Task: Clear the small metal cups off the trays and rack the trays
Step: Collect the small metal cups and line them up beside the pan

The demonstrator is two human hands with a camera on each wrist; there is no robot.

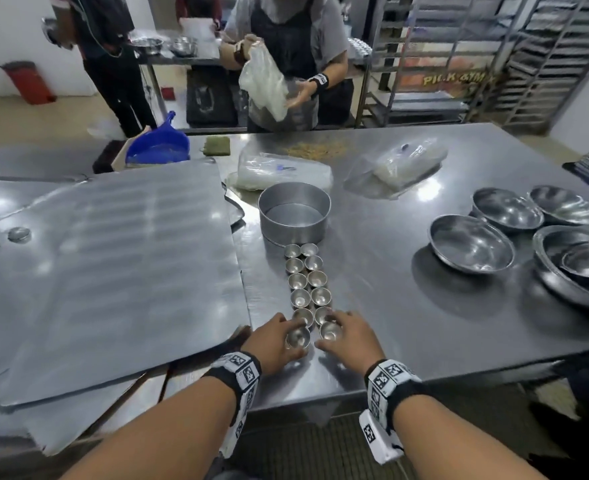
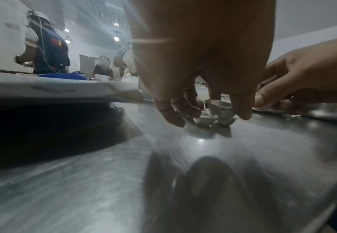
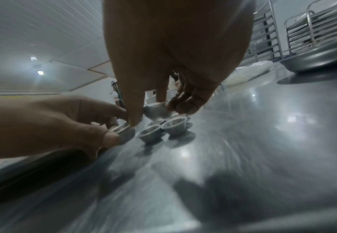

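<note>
Several small metal cups (image 1: 305, 282) stand in two rows on the steel table (image 1: 407, 306), running from a round tin toward me. My left hand (image 1: 279, 336) pinches the nearest cup of the left row (image 1: 298, 337), also seen as a small metal cup (image 2: 220, 111) between thumb and fingers. My right hand (image 1: 350, 332) pinches the nearest cup of the right row (image 1: 330, 331), the same small metal cup (image 3: 156, 111) held just above the others. Large flat trays (image 1: 113, 271) lie stacked at the left; two cups (image 1: 18, 233) sit upside down on them.
A round tin (image 1: 293, 216) stands at the far end of the rows. Steel bowls (image 1: 471, 244) are at the right, plastic bags (image 1: 282, 169) and a blue dustpan (image 1: 158, 143) behind. A person in an apron works across the table. Tray racks (image 1: 546, 57) stand at the back right.
</note>
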